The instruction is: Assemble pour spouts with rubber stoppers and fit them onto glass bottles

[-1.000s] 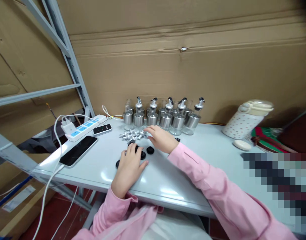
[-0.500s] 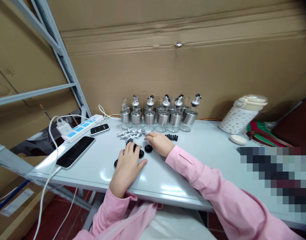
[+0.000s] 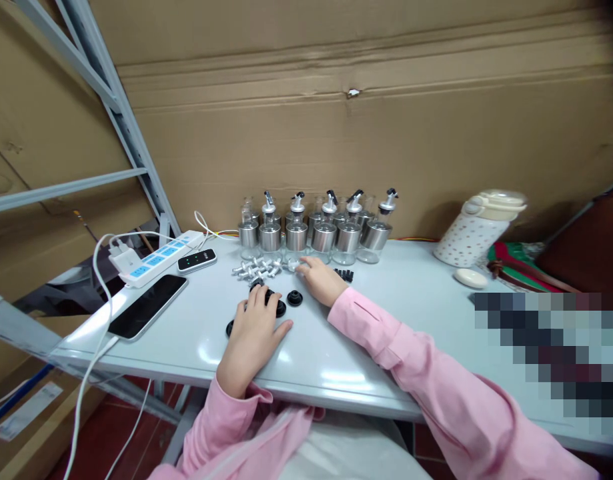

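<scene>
My left hand [image 3: 253, 327] lies palm down with its fingers spread over a group of black round stoppers [image 3: 280, 309], partly hiding them. One more black stopper [image 3: 295, 298] sits on its own between my hands. My right hand [image 3: 322, 281] reaches further in, fingers stretched and slightly apart, close to some small pale caps [image 3: 292, 265] in front of the bottles. Silver pour spouts [image 3: 259, 268] lie in a heap left of its fingertips. Small black pieces [image 3: 344, 275] are partly hidden behind that hand. Behind stand glass bottles with steel sleeves [image 3: 325, 237], several fitted with spouts.
On the left of the table [image 3: 186, 360] are a phone [image 3: 149, 307], a small black-faced device [image 3: 197, 261] and a power strip [image 3: 161, 260] with white cables. A spotted flask [image 3: 479, 227] and a white lid [image 3: 470, 278] stand right. Cardboard [image 3: 286, 133] walls the back.
My right hand has shifted slightly away from the lone black stopper, its fingers opening a little near the pale caps. My left hand stays on the stoppers. The view has moved slightly.
</scene>
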A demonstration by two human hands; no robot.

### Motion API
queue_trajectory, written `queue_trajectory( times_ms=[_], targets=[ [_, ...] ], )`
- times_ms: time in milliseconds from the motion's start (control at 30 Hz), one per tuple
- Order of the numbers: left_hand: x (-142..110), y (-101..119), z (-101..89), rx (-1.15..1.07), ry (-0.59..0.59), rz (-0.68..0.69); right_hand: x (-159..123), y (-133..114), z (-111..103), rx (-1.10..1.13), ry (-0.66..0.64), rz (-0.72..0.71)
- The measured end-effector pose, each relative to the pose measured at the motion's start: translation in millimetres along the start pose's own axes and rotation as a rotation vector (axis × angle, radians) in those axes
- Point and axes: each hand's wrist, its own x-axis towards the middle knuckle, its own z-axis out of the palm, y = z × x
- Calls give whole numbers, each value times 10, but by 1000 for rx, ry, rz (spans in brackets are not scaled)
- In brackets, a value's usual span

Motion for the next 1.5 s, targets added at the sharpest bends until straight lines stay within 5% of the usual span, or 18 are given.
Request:
queue_trajectory(
  times_ms=[233,700,867,1100,1400,1500],
  targets=[
    [0,-1,4,10,-3,-1,16,-72,0,41,-45,-93],
    [-7,7,2,-25,13,-2,58,-56,-38,252,45,57],
    [15,18,7,-159,203,-34,7,-61,-280,449,129,150],
    [35,55,-133,-549,462,97,-213,-100,-414,1471,-330,107],
    [-34,249,-7,-944,644,47,-346,-135,-513,1600,-683,4],
    [-32,260,1,-955,644,89,-357,-145,-514,1647,-682,2]
  ],
)
